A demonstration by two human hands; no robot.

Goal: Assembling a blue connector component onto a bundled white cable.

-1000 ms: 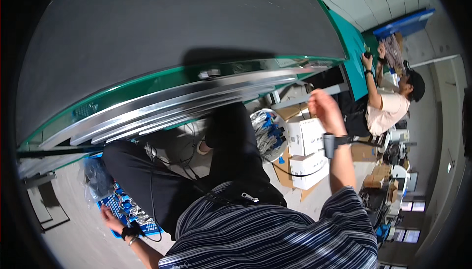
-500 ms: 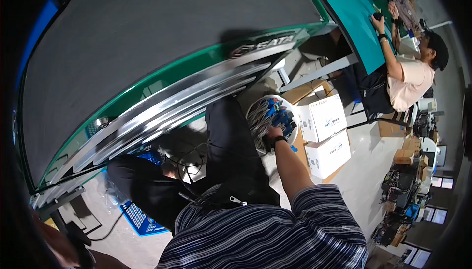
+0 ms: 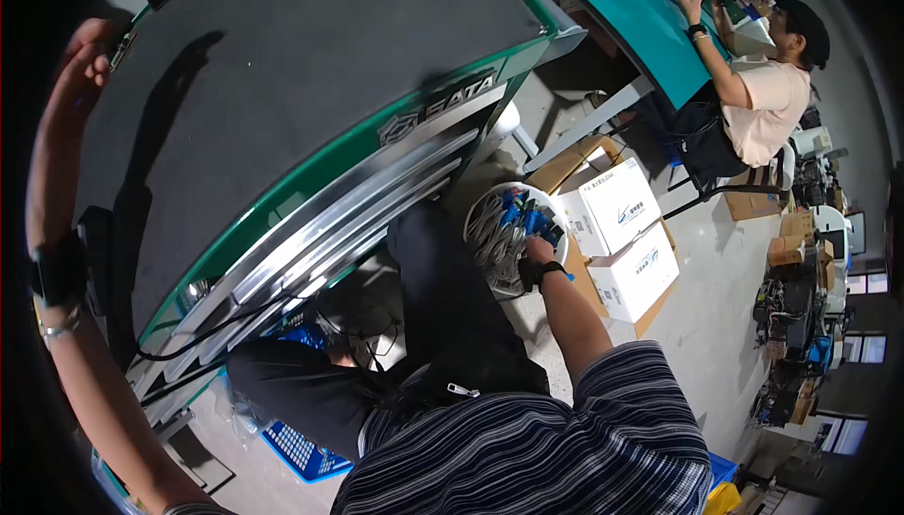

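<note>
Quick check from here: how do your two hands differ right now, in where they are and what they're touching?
The right hand reaches down into the white bucket of grey cables and blue parts beside the cardboard boxes; the left hand is raised over the far edge of the dark workbench top. The right arm wears a striped sleeve to the elbow; the left arm shows bare. Whether either grip is closed cannot be told. Both wrists carry dark bands.

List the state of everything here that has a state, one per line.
Right hand: reaching into the white bucket, grip hidden.
Left hand: raised over the dark workbench top, holding nothing visible.
White bucket: open, filled with grey and blue cables.
White cartons: closed, stacked on the floor.
</note>
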